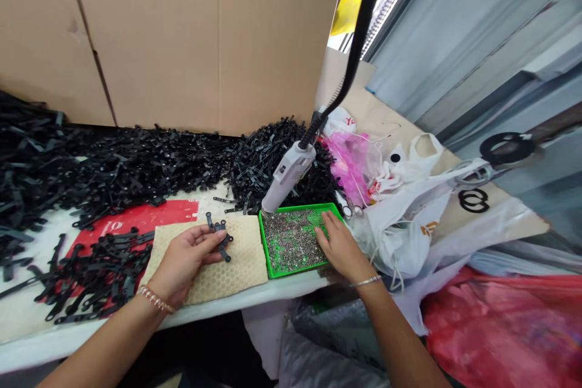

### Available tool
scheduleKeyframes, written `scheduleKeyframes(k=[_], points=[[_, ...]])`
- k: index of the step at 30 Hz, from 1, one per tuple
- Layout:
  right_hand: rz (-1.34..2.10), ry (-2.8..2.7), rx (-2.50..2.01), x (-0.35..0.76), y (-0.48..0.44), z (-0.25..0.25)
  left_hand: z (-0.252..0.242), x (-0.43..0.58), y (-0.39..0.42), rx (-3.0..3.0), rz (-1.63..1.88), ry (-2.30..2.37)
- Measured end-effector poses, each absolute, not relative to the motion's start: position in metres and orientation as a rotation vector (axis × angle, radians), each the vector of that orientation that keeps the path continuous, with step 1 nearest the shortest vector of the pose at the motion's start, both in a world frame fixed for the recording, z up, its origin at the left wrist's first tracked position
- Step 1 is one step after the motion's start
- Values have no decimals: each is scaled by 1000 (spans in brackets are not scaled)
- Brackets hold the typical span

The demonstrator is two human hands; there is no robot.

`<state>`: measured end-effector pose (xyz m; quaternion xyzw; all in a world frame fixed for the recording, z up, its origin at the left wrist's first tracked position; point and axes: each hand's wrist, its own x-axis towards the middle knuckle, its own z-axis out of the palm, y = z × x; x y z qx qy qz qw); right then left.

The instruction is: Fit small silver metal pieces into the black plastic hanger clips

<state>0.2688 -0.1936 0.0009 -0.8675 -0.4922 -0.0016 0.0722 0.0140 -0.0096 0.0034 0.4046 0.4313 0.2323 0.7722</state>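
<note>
My left hand (pixel 193 257) pinches several small black plastic links (pixel 220 233) above a beige honeycomb-textured mat (pixel 248 276). Over the right side of a green tray (pixel 268 254) lies my right hand (pixel 336 239), its fingers stretched out on the small metal screws (pixel 291 239) spread across the tray. I cannot make out any screw between those fingers. A white electric screwdriver (pixel 288 176) hangs tilted from a black cable, its lower end by the tray's back left corner.
Black links (pixel 154 163) are heaped along the back, with a smaller pile (pixel 104 279) on a red sheet (pixel 179 211) at the left. Plastic bags (pixel 391 230) crowd the right side. A cardboard wall (pixel 182 30) stands behind.
</note>
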Motion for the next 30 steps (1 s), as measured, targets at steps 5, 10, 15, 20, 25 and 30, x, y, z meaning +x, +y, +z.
scheduleKeyframes(k=[5,10,15,20,25,30], points=[[206,-1270,-2879,267,-171,-7,2,15,-10,873,513,909],[516,-1561,-2719,229,-175,6,3,14,-10,853,514,910],[443,-1583,-2655,235,-176,10,4,14,-10,852,508,920],[162,-1254,-2929,255,-157,-4,2,13,-10,861,516,885],[128,-1454,-2830,230,-149,-9,3,13,-9,850,509,876],[311,-1744,-2582,190,-163,4,1,13,-9,857,517,865]])
